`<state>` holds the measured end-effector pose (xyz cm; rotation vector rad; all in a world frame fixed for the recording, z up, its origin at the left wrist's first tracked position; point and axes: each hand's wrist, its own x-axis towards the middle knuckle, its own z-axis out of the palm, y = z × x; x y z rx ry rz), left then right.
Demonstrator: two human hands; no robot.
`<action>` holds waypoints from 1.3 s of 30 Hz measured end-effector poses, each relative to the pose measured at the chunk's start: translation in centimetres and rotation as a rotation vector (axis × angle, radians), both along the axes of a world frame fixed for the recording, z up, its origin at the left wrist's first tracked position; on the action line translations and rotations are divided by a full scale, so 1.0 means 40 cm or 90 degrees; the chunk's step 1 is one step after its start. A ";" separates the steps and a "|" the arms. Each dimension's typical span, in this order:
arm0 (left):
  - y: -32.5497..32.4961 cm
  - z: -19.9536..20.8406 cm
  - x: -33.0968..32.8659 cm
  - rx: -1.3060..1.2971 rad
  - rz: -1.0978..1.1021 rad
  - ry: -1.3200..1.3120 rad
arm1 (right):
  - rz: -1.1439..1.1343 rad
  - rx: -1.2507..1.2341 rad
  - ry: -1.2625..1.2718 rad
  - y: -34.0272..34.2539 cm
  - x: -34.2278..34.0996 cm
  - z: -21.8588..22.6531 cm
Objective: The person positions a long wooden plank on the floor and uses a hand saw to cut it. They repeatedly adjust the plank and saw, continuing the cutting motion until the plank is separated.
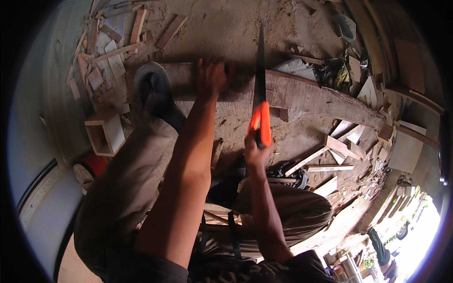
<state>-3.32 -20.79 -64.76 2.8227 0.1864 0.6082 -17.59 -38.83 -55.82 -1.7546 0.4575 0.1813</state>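
Note:
A long wooden plank (325, 98) lies crosswise in front of me, darker toward its left part. My left hand (212, 78) presses on its top, fingers curled over the far edge and somewhat blurred. My right hand (257, 150) grips a handsaw by its orange and black handle (265, 123). The dark saw blade (260, 75) points away from me and crosses the plank just right of my left hand. How deep the teeth sit in the wood I cannot tell. My left shoe (158, 87) rests on the plank's left part.
Wood offcuts (137, 28) litter the dusty ground (212, 28) at the far left, with more scraps (339, 148) at the right. A small open wooden box (104, 133) stands beside my left leg. Dark plastic sheeting (337, 70) lies behind the plank. A pale wall (33, 122) bounds the left.

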 end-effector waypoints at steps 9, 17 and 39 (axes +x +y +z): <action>-0.017 0.010 -0.008 -0.056 -0.025 0.057 | 0.173 -0.139 -0.005 -0.190 -0.444 0.161; -0.016 0.020 0.000 -0.083 -0.056 0.006 | 0.066 -0.078 -0.078 0.008 0.170 0.001; -0.035 0.045 -0.013 0.007 -0.150 0.074 | 0.050 0.111 0.060 -0.135 -0.102 0.214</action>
